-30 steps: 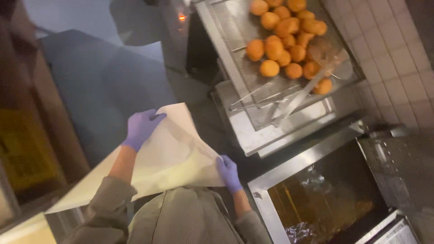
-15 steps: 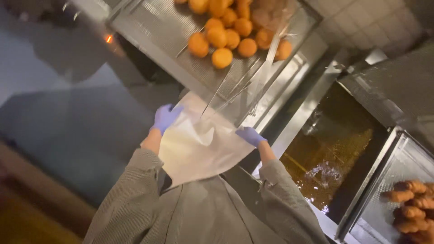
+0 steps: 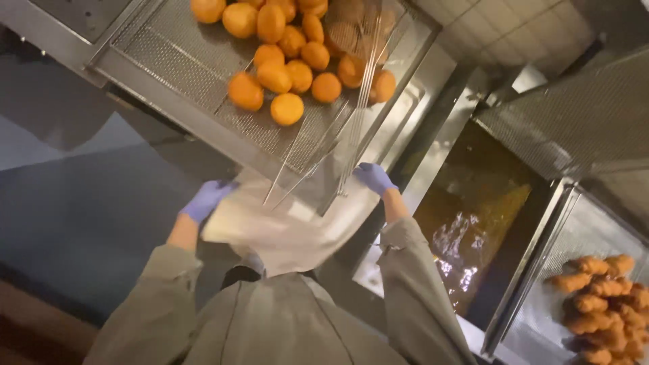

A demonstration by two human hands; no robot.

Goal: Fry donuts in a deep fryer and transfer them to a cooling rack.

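Both my hands wear purple gloves and hold a large sheet of pale paper (image 3: 284, 233) stretched between them. My left hand (image 3: 206, 199) grips its left corner, and my right hand (image 3: 374, 178) grips its right corner. The sheet hangs just below the front edge of a perforated metal draining tray (image 3: 182, 67). Round golden fried pieces (image 3: 287, 108) lie piled on that tray. Wire tongs or a skimmer handle (image 3: 355, 128) slope down from the pile toward the paper.
A fryer vat of dark hot oil (image 3: 473, 223) lies to the right of my right arm. Further right, a second mesh tray holds several elongated fried pieces (image 3: 605, 307). A tiled wall (image 3: 514, 27) is at the top right. A dark floor (image 3: 74, 223) is at the left.
The view has swung closer to the draining tray. Both hands have carried the paper sheet up to the tray's front edge, spread wider between them.
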